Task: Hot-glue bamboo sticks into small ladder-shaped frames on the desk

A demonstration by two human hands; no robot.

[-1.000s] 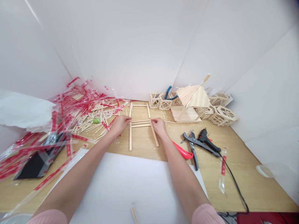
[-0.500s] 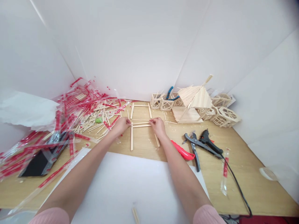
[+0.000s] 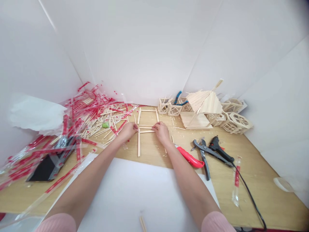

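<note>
A thin wooden chopstick (image 3: pixel 145 128) lies crosswise between my two hands, over the middle of a flat layout of chopsticks. My left hand (image 3: pixel 129 131) pinches its left end, and my right hand (image 3: pixel 161 132) pinches its right end. The far part of the layout is a frame of chopsticks (image 3: pixel 148 110) lying on the table. Toward me, a pair of upright-laid chopsticks (image 3: pixel 139 145) runs down from the left corner. The matching right-side chopstick (image 3: pixel 165 150) is partly hidden by my right hand and forearm.
Red-and-clear wrappers (image 3: pixel 82 109) and loose sticks pile up at left. A stick-built house (image 3: pixel 205 104) and blue-handled pliers (image 3: pixel 178 96) stand behind. At right lie a red-handled tool (image 3: pixel 190 157), a cutter (image 3: pixel 205 154) and a corded glue gun (image 3: pixel 219 148). A white sheet (image 3: pixel 135 187) lies in front.
The view has shifted slightly, moving the scene a little rightward. My right hand has come slightly closer to my left, and the right-side chopstick is more hidden.
</note>
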